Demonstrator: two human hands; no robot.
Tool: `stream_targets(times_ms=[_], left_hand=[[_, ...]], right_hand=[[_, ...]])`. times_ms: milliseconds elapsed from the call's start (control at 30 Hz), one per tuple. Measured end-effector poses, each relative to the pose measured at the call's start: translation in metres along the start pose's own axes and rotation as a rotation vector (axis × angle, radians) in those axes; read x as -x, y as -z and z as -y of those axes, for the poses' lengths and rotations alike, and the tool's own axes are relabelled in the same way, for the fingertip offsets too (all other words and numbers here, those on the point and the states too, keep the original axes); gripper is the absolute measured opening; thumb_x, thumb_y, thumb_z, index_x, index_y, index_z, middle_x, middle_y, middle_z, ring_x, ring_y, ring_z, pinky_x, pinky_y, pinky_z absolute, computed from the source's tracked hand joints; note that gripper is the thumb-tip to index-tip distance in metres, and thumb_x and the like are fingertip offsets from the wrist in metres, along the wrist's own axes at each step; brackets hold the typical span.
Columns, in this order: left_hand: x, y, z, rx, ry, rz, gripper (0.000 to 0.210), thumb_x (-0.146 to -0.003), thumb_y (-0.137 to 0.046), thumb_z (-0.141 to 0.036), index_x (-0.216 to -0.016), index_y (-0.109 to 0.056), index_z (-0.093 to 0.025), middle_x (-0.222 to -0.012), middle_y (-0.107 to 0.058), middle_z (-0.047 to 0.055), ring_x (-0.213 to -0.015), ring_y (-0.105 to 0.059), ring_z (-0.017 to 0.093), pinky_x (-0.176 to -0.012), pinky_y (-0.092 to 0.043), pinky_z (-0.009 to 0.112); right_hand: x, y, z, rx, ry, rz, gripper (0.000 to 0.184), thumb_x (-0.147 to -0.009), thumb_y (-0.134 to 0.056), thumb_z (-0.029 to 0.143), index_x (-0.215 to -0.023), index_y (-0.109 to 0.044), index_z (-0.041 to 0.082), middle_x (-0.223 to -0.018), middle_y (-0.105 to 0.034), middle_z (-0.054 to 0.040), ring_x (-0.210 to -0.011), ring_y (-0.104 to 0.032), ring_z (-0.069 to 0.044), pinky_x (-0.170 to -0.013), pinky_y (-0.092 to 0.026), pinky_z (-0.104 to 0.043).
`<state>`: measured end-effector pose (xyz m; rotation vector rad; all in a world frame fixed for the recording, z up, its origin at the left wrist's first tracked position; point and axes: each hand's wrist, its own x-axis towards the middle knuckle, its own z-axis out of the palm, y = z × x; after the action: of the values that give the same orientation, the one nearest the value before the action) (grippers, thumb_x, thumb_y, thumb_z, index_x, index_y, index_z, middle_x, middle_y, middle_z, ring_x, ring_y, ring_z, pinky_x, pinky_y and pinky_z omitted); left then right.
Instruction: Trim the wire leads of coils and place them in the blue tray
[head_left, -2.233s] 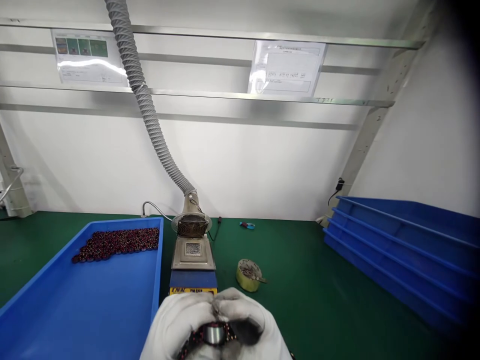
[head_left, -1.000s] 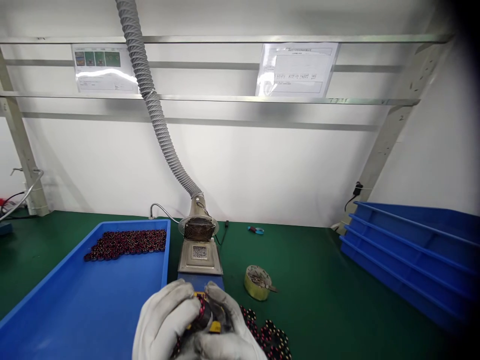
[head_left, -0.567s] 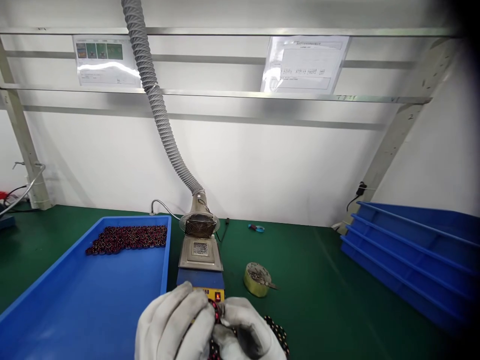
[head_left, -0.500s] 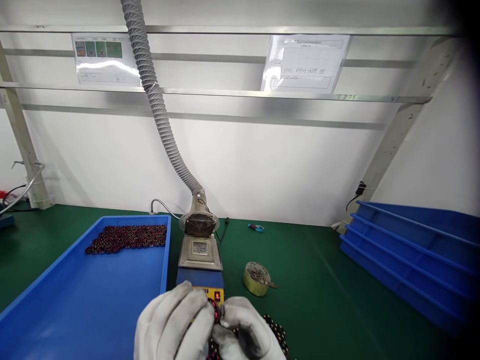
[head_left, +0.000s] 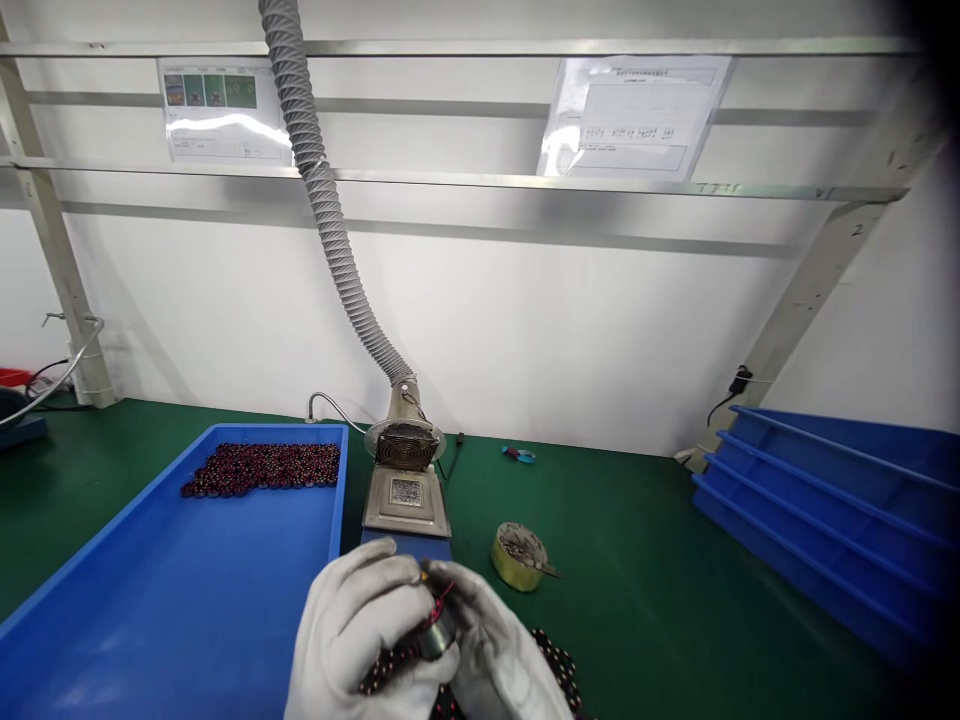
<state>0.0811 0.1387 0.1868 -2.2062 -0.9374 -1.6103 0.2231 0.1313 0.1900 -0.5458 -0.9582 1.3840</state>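
In white gloves, my two hands meet at the bottom middle of the head view. My left hand (head_left: 367, 635) is closed around a small round coil (head_left: 436, 636) with a grey metallic side and red wire ends. From the right, the bent fingers of my right hand (head_left: 491, 640) press against the same coil; their tips are partly hidden. Below and to the right of the hands lie many small black pieces with pale dots (head_left: 559, 665), partly covered by the gloves. Just beyond my fingers stands a small blue heating device with a square metal top (head_left: 409, 500).
A blue tray (head_left: 202, 590) on the left holds many dark red coils (head_left: 262, 468) at its far end. A round tin (head_left: 517, 558) with a strip across it stands right of the device. Stacked blue trays (head_left: 825, 510) stand at right. A grey hose (head_left: 330, 220) hangs over the device.
My hands have turned the coil so its grey side and red wire ends show. The right hand's fingers have straightened and moved up. The view has shifted slightly.
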Motion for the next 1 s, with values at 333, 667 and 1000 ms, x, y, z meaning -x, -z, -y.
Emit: stream_targets(times_ms=[333, 667, 1000], left_hand=[[0.006, -0.001, -0.004, 0.245, 0.264, 0.152, 0.033, -0.085, -0.055, -0.034, -0.117, -0.050, -0.032, -0.118, -0.058, -0.001, -0.109, -0.054, 0.015, -0.094, -0.045, 0.022], [-0.001, 0.002, -0.007, 0.438, 0.284, 0.090, 0.014, -0.081, -0.062, -0.021, -0.091, -0.061, -0.031, -0.103, -0.064, -0.005, -0.107, -0.054, 0.015, -0.098, -0.040, 0.022], [0.001, 0.007, -0.011, 0.286, 0.429, 0.097, 0.027, -0.080, -0.060, -0.027, -0.106, -0.058, -0.036, -0.115, -0.060, -0.004, -0.107, -0.055, 0.014, -0.094, -0.043, 0.021]], right_hand=[[-0.012, 0.005, -0.019, -0.074, -0.046, -0.095, 0.028, -0.052, -0.084, 0.033, -0.071, -0.070, 0.018, -0.075, -0.071, -0.0062, -0.070, -0.067, -0.021, -0.070, -0.053, -0.033], [-0.011, 0.000, -0.020, -0.010, 0.025, -0.180, 0.026, -0.053, -0.084, 0.032, -0.068, -0.067, 0.019, -0.074, -0.071, -0.0065, -0.071, -0.066, -0.020, -0.071, -0.053, -0.032], [-0.008, 0.003, -0.021, 0.061, 0.141, -0.211, 0.031, -0.048, -0.085, 0.025, -0.070, -0.065, 0.020, -0.076, -0.071, -0.0051, -0.070, -0.067, -0.019, -0.063, -0.054, -0.027]])
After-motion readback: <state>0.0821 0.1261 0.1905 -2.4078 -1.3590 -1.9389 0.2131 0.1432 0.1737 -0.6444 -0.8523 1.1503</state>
